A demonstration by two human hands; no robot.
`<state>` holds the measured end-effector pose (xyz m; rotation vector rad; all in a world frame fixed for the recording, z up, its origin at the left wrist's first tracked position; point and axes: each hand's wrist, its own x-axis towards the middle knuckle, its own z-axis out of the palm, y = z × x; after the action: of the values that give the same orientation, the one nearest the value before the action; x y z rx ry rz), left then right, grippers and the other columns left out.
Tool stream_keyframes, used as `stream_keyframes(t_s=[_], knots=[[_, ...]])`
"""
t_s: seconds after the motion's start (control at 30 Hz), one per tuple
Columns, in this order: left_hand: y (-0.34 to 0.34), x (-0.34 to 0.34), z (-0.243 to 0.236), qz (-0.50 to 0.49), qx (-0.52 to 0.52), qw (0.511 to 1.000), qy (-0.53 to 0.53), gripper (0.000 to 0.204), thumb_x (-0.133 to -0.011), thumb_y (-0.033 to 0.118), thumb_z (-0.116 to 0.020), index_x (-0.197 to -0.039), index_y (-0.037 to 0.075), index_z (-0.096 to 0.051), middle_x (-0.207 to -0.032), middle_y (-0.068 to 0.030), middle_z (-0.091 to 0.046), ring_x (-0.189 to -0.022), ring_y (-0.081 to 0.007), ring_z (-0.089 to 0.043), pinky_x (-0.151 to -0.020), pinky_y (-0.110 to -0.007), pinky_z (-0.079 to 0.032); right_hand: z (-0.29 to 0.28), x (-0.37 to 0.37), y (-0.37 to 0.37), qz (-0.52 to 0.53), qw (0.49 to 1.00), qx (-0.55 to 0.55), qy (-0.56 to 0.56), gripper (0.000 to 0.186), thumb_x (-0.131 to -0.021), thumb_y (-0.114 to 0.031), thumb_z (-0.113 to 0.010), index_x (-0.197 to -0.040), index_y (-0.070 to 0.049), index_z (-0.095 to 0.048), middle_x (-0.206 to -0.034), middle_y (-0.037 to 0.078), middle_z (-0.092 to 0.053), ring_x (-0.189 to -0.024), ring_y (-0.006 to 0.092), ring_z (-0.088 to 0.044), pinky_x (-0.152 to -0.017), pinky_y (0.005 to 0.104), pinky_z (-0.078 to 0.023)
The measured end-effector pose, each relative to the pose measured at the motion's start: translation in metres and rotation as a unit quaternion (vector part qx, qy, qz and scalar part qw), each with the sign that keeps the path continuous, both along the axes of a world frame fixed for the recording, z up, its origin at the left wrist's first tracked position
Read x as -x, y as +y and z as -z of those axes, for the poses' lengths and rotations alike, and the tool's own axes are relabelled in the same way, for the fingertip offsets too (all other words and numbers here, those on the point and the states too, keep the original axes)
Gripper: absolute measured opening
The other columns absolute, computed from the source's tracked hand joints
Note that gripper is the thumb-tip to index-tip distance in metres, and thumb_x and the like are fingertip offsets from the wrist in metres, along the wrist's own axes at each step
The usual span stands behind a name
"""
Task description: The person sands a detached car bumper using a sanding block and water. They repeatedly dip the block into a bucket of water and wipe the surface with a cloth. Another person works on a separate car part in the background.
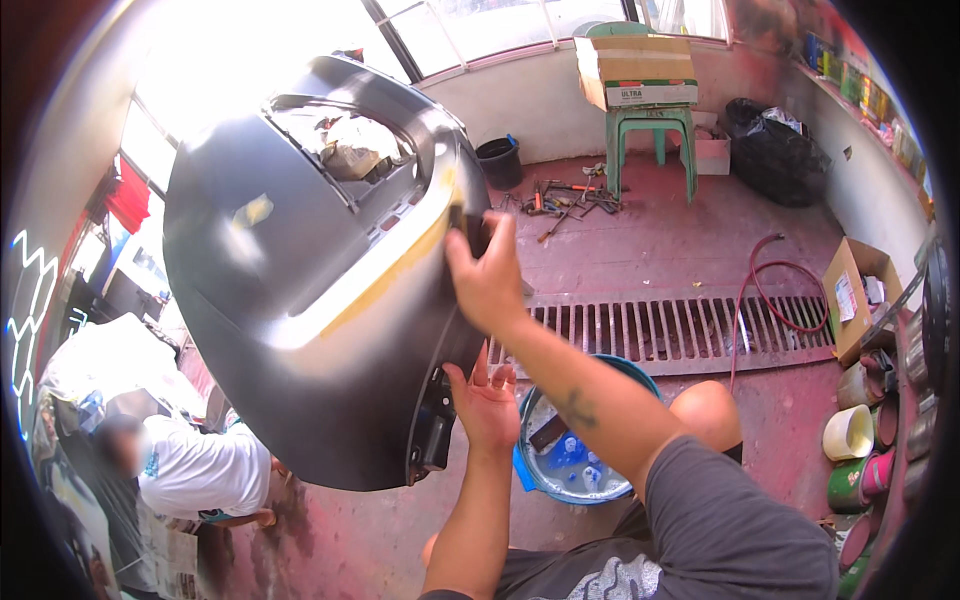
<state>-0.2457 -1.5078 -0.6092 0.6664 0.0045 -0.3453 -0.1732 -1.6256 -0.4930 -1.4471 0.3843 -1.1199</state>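
A large dark grey car bumper (300, 300) stands tilted in front of me, with a yellowish filler streak (400, 265) along its curved edge. My right hand (487, 280) reaches up to that edge and presses a small dark sanding piece (462, 222) against it. My left hand (487, 400) lies lower down, fingers straight, flat against the bumper's lower end beside a black bracket (432, 440). My bent knee (705, 410) shows on the right.
A blue basin (527, 470) of water sits under my arms, in front of a floor drain grate (680, 325) and a red hose (775, 290). A green stool (652, 130) carries a cardboard box. Paint cans (860, 440) line the right. Another person (190, 470) crouches at lower left.
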Motion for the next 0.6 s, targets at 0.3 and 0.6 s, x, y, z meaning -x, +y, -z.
stream_keyframes(t_s=[0.3, 0.6], knots=[[0.002, -0.002, -0.003, -0.009, -0.007, 1.0, 0.005, 0.062, -0.109, 0.069, -0.057, -0.15, 0.023, -0.065, -0.135, 0.0021, -0.079, -0.095, -0.0194, -0.072, -0.102, -0.043, -0.048, 0.007, -0.009, 0.002, 0.006, 1.0, 0.013, 0.006, 0.061, -0.104, -0.033, -0.075, -0.141, 0.006, -0.047, -0.129, 0.029, -0.066, -0.121, 0.0372, -0.067, -0.107, 0.0465, -0.051], [0.012, -0.015, 0.009, 0.005, -0.017, 1.0, -0.015, 0.063, -0.109, 0.069, -0.058, -0.15, 0.022, -0.066, -0.136, 0.0017, -0.078, -0.094, -0.0187, -0.073, -0.098, -0.04, -0.052, 0.045, 0.023, -0.114, -0.202, 0.974, -0.099, 0.033, 0.036, -0.102, -0.029, -0.07, -0.127, -0.002, -0.068, -0.11, 0.011, -0.073, -0.101, 0.0177, -0.069, -0.088, 0.0343, -0.056]])
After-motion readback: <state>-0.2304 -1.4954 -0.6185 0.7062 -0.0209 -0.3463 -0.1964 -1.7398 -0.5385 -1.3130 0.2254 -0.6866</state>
